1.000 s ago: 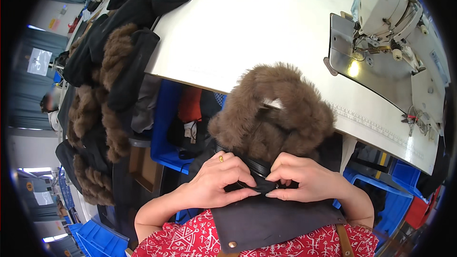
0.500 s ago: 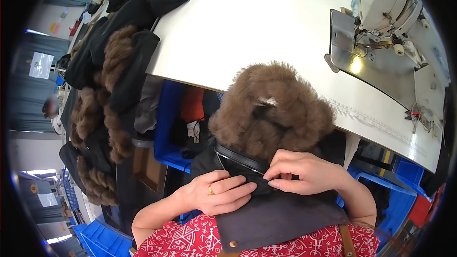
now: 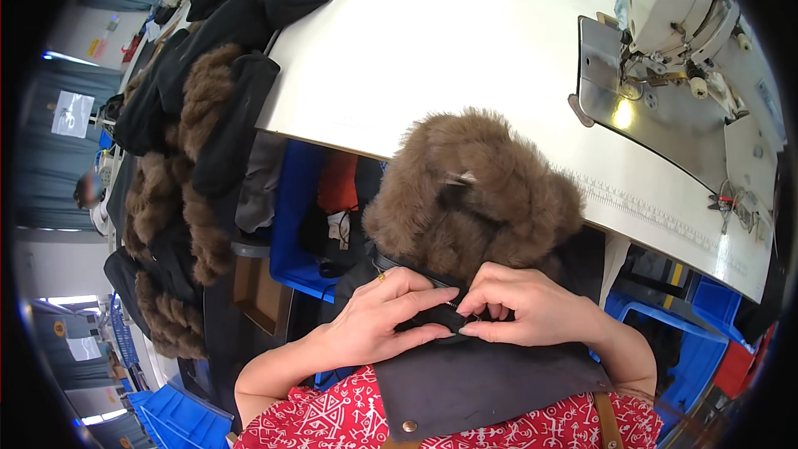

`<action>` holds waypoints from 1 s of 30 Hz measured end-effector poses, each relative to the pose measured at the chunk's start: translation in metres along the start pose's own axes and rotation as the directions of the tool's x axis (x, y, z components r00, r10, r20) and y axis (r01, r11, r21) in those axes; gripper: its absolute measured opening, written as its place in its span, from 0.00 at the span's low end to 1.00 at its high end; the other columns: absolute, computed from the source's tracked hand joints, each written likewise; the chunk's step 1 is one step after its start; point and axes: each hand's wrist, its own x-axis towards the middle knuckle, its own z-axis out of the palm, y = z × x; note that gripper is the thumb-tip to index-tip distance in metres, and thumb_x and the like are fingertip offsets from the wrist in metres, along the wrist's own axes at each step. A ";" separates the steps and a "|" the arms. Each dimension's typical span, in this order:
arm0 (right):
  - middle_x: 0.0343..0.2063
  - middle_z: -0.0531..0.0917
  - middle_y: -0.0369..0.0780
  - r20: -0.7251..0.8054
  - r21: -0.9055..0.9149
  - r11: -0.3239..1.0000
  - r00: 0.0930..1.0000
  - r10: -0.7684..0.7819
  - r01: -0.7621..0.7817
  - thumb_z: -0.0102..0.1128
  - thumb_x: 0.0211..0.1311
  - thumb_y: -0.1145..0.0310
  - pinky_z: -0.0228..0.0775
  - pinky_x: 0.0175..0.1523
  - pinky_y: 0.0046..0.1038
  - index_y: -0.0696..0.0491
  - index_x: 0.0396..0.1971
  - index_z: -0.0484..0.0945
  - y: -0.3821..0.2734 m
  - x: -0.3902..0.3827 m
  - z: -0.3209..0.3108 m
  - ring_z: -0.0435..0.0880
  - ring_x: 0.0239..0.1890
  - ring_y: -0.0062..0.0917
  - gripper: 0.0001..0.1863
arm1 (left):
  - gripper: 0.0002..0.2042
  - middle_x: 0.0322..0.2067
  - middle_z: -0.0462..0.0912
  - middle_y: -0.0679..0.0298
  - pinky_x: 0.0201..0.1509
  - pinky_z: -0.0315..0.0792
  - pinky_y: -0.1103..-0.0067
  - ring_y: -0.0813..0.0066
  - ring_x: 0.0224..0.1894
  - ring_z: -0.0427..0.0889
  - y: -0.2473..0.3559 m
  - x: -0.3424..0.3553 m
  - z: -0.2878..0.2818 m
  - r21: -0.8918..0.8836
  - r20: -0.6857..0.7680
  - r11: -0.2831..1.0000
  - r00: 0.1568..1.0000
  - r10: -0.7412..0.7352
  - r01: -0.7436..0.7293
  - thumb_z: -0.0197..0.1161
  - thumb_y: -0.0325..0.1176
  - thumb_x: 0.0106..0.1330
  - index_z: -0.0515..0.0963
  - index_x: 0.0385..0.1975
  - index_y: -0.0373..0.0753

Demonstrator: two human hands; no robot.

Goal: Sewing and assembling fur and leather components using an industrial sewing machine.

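Closest to you, a dark apron covers your lap over a red patterned top. Just above it, your left hand and right hand meet on the black garment, fingertips nearly touching. Your left hand lies over the black fabric with its thumb underneath, pinching a fold; your right hand's fingertips are pinched tightly on the same edge, beside a small metal piece too small to make out clearly. The garment lies in your lap against the table edge, with its brown fur trim bunched up just beyond your hands and partly resting on the white table.

Under the table, to the left, stand blue bins holding dark and orange items. Farther left, a pile of black jackets with brown fur hangs over the table's corner. At the far right, a white sewing machine sits on the table, its small lamp lit.
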 end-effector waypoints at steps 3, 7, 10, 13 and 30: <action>0.37 0.76 0.37 -0.048 0.071 0.986 0.986 0.157 -0.153 0.69 0.58 0.67 0.72 0.32 0.24 0.54 0.43 0.73 -0.008 -0.002 0.004 0.77 0.26 0.21 0.17 | 0.20 0.38 0.78 0.64 0.41 0.74 0.76 0.68 0.38 0.79 -0.002 0.005 -0.006 0.052 0.132 0.993 0.987 0.097 -0.104 0.73 0.32 0.55 0.80 0.49 0.39; 0.42 0.76 0.37 -0.111 -0.004 0.999 0.993 -0.034 0.034 0.70 0.57 0.69 0.73 0.33 0.25 0.53 0.45 0.70 0.005 -0.009 0.012 0.76 0.26 0.22 0.20 | 0.17 0.40 0.77 0.64 0.40 0.74 0.75 0.66 0.39 0.79 0.000 0.010 -0.011 0.001 0.200 0.998 0.978 0.061 -0.062 0.72 0.31 0.56 0.81 0.46 0.40; 0.45 0.75 0.38 -0.136 0.027 0.993 0.984 -0.111 0.116 0.71 0.56 0.70 0.74 0.33 0.24 0.53 0.43 0.73 0.011 -0.011 0.013 0.78 0.28 0.22 0.18 | 0.12 0.39 0.77 0.63 0.40 0.74 0.73 0.63 0.38 0.80 0.003 0.019 -0.019 -0.110 0.319 0.990 0.947 -0.045 0.084 0.70 0.33 0.59 0.82 0.41 0.40; 0.45 0.75 0.38 -0.133 -0.008 0.979 0.970 -0.201 0.202 0.70 0.56 0.71 0.75 0.33 0.23 0.52 0.41 0.75 0.013 -0.010 0.012 0.80 0.30 0.22 0.14 | 0.09 0.35 0.78 0.61 0.38 0.74 0.71 0.61 0.35 0.80 0.004 0.029 -0.023 -0.147 0.402 0.976 0.911 -0.087 0.158 0.68 0.35 0.62 0.82 0.37 0.37; 0.36 0.76 0.36 -0.418 -0.345 0.939 0.895 -0.158 0.005 0.62 0.48 0.77 0.73 0.24 0.28 0.52 0.31 0.75 -0.003 -0.001 0.024 0.81 0.23 0.27 0.10 | 0.14 0.16 0.66 0.70 0.26 0.60 0.74 0.72 0.20 0.67 0.001 0.010 0.002 -0.369 0.173 0.930 0.983 0.065 0.003 0.74 0.24 0.51 0.71 0.18 0.43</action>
